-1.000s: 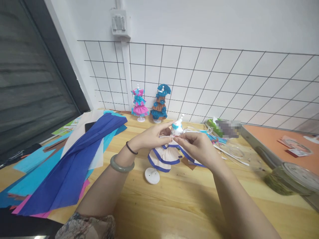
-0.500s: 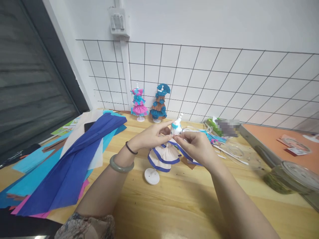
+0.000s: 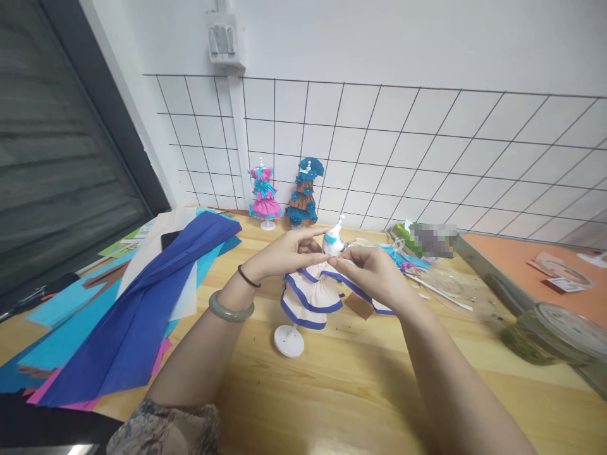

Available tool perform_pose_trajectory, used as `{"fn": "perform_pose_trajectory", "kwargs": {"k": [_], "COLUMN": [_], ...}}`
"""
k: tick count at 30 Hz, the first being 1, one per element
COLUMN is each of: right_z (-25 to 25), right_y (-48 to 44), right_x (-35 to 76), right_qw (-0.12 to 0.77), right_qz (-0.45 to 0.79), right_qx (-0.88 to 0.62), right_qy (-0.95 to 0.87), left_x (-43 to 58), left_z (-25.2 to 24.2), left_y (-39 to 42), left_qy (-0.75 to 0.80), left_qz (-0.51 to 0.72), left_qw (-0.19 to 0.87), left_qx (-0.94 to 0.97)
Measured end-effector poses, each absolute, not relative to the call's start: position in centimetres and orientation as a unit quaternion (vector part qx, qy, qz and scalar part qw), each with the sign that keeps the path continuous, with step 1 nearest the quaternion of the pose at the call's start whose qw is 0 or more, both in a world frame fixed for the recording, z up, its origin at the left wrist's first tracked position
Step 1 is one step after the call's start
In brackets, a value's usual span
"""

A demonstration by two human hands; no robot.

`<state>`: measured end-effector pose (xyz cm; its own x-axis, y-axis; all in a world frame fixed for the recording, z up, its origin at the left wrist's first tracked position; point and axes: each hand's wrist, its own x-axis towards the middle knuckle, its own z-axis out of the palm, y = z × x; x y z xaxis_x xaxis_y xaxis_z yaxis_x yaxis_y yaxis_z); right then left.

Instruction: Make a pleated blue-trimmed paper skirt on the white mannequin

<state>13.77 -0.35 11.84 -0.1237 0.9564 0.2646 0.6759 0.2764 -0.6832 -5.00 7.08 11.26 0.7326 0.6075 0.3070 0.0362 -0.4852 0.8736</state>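
Left hand (image 3: 289,254) grip around tilted dummy (image 3: 333,244), at waist; right hand (image 3: 372,273) grip pinching blue-edged strip (image 3: 351,284). Pink dress (image 3: 266,208), brown dress (image 3: 301,201) standing behind on surface (image 3: 294,395).

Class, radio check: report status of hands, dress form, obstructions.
Left hand around tilted dress form. Right hand pinching blue-edged strip at its waist. Brown piece beside skirt; nothing visibly blocking hands.

Mannequin (image 3: 332,243) shifted slightly left, brown scrap (image 3: 359,306) more exposed
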Motion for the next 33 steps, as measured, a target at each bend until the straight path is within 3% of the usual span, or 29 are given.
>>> {"fn": "perform_pose_trajectory", "kwargs": {"k": [15, 19, 23, 29, 33], "right_z": [12.2, 12.3, 12.6, 12.2, 11.3], "right_y": [-0.6, -0.7, -1.1, -1.0, -0.2], "right_x": [13.9, 14.1, 14.2, 13.5, 13.0], "right_qw": [0.312, 0.332, 0.390, 0.338, 0.354], "right_qz": [0.228, 0.161, 0.071, -0.104, -0.252], "right_qx": [-0.568, -0.599, -0.524, -0.399, -0.349], "right_qy": [-0.727, -0.710, -0.754, -0.846, -0.830], "left_x": [-4.9, -4.6, -4.4, -4.5, -4.5], "left_z": [11.3, 11.4, 11.3, 11.8, 12.0], "left_y": [7.0, 6.9, 6.9, 6.8, 6.7], "left_qy": [0.230, 0.238, 0.249, 0.287, 0.287], "left_qz": [0.314, 0.328, 0.346, 0.388, 0.398], "left_qw": [0.537, 0.589, 0.599, 0.580, 0.577], "left_qx": [0.749, 0.699, 0.678, 0.657, 0.653]}}
